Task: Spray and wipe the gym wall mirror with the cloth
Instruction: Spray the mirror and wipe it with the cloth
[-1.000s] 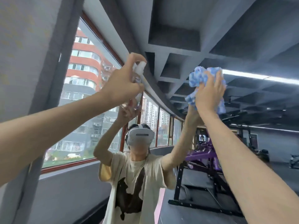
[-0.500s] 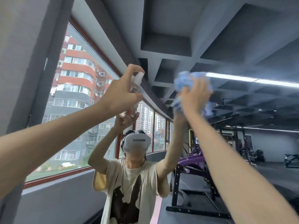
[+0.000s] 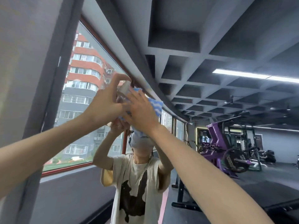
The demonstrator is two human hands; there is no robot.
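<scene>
High on the wall mirror [image 3: 210,46], the right grip [image 3: 140,110] lies flat and released, pressing the blue cloth [image 3: 156,107] to it, just beside the left grip [image 3: 103,107] grasping the spray bottle [image 3: 125,87]; crowded so, a wipe could knock the bottle off aim.

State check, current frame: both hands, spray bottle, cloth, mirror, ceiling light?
left hand: grips the spray bottle, index finger on its top.
spray bottle: held up at the mirror; no spray visible.
right hand: fingers straight, presses the cloth.
cloth: bunched under the palm, against the glass.
mirror: wet or dry, cannot tell.
ceiling light: lit, seen in reflection.
</scene>
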